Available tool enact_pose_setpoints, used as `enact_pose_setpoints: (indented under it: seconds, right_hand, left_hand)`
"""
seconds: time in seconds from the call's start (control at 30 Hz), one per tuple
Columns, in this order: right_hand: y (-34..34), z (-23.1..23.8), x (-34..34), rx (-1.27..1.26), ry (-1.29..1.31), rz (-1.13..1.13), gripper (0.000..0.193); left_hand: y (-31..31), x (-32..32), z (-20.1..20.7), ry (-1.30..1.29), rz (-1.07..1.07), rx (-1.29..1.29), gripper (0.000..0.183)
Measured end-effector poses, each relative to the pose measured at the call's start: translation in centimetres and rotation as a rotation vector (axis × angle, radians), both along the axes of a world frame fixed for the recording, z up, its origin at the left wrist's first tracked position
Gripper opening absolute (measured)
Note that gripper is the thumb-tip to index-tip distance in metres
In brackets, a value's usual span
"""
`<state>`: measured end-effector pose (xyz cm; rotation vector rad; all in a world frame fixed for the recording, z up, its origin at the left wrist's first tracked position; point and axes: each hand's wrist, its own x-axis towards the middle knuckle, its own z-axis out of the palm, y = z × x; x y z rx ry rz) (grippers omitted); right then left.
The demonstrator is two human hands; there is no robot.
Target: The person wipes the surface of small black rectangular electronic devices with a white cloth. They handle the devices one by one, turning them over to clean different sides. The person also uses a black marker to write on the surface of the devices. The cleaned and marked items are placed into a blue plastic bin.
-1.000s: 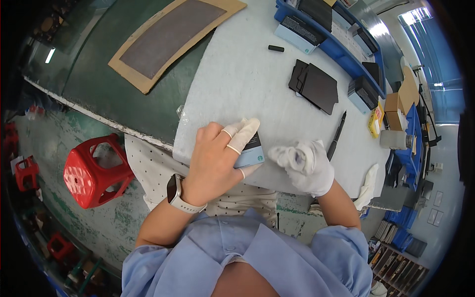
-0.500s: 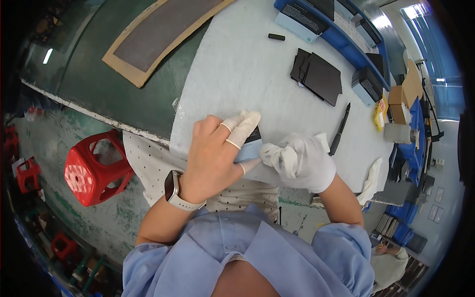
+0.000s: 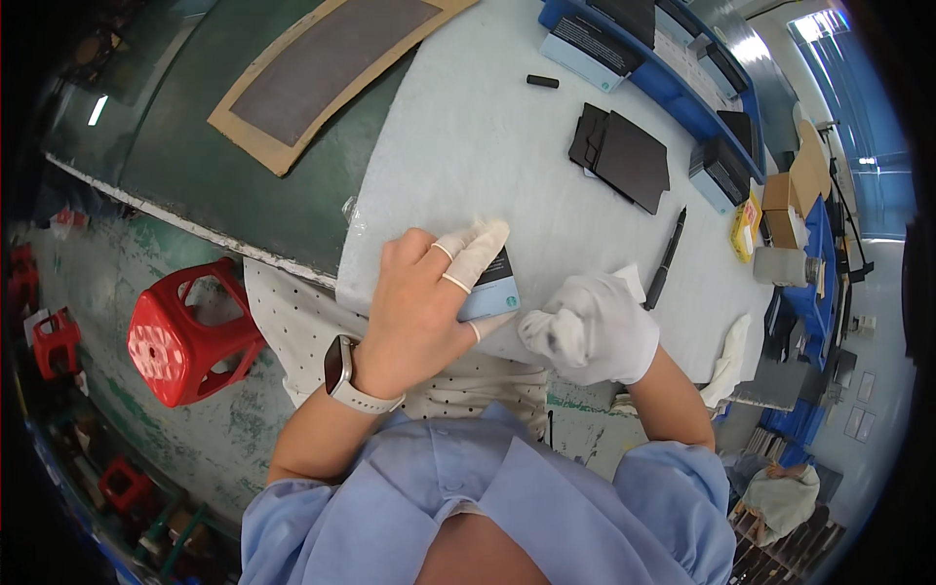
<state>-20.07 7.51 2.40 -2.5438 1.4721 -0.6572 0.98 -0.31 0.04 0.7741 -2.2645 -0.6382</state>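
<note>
My left hand point(image 3: 417, 297), with white finger cots on several fingers and a watch at the wrist, is closed on a small black and light-blue box point(image 3: 494, 296) at the table's near edge. Its fingers cover much of the box's top; the light-blue end shows. Just right of the box, and apart from it, my right hand point(image 3: 621, 336) in a white glove is closed on a bunched white cloth point(image 3: 558, 332) with a grey smudge. One corner of cloth sticks up behind that hand. A black pen point(image 3: 667, 258) lies uncapped to its right.
Flat black pieces point(image 3: 624, 156) lie stacked on the white table point(image 3: 468, 156), near a black pen cap point(image 3: 542, 81). Behind stand a blue tray point(image 3: 673, 93) and a black-and-blue box point(image 3: 720, 175). A white glove point(image 3: 727, 361) lies at right; a red stool point(image 3: 185, 331) stands left.
My right hand and the cloth have drawn slightly right, off the box, baring more of its light-blue end. The smudge on the cloth now shows. My left hand has stayed nearly still.
</note>
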Motion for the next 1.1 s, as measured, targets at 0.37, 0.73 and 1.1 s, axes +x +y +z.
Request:
enact_pose_setpoints:
  seconds: [0.37,0.73,1.1]
  right_hand:
    - [-0.3,1.0,0.5,-0.112,0.138,0.049,0.018]
    - [0.2,0.2,0.4,-0.250,0.052,-0.079,0.022]
    - [0.4,0.7,0.4,-0.030,-0.010,-0.145,0.018]
  left_hand:
    - [0.0,0.0,0.0,0.008,0.006,0.001,0.079]
    - [0.0,-0.1,0.1,0.030,0.005,0.012,0.080]
    - [0.1,0.0,0.0,0.021,0.004,0.004,0.078]
